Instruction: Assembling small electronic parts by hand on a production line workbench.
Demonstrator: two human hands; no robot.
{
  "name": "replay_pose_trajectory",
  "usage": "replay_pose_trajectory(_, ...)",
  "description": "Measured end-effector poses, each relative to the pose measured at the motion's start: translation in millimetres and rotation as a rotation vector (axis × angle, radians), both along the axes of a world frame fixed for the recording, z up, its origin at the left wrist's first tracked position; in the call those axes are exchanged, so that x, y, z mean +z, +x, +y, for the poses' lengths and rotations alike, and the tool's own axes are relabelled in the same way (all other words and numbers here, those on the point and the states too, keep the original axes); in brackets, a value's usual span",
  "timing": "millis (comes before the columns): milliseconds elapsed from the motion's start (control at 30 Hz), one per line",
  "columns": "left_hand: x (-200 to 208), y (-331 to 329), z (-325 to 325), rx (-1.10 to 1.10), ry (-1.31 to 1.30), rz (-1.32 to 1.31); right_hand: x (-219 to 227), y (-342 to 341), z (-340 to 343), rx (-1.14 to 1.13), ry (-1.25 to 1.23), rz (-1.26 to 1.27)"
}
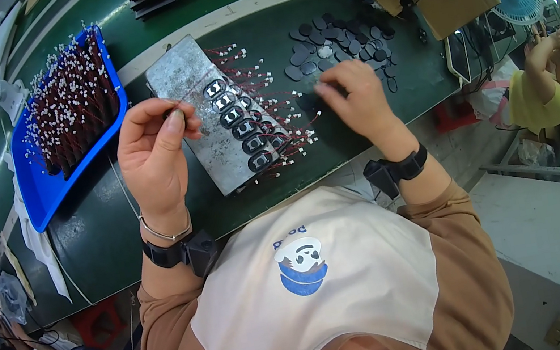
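Note:
My left hand (153,151) is raised beside the left edge of a grey metal block (180,77). Its thumb and fingertips press together in a pinch; whatever they hold is too small to make out. Along the block's right side sits a row of black oval parts (232,116) with silvery centres. Thin red wires (269,107) with white connectors trail off to their right. My right hand (361,97) hovers over the table to the right, fingers curled and closed. A dark oval piece (309,102) is near its fingertips; whether they grip it cannot be told.
A blue tray (24,179) full of red-wired parts with white connectors stands at the left. Loose black oval discs (347,43) lie spread on the green table (249,26). Behind them is a cardboard box (458,4). Fans stand at both sides, and another person (539,97) sits at the right.

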State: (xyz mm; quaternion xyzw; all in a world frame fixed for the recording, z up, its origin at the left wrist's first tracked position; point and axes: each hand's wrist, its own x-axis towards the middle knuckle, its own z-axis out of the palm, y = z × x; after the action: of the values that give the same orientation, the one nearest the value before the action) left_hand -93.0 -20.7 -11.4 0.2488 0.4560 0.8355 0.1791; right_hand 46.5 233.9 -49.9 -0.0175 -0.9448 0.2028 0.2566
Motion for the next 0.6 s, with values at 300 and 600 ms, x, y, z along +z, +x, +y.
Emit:
replay_pose_trajectory(300,-0.4,4.8,-0.3,0.001,-0.035,0.028,-0.2,-0.7,-25.6,-0.137,0.079,-0.064)
replay_pose_trajectory(600,-1.6,5.1,-0.3,0.019,-0.038,0.021,-5.2,-8.2,-30.5,-0.154,0.020,-0.107)
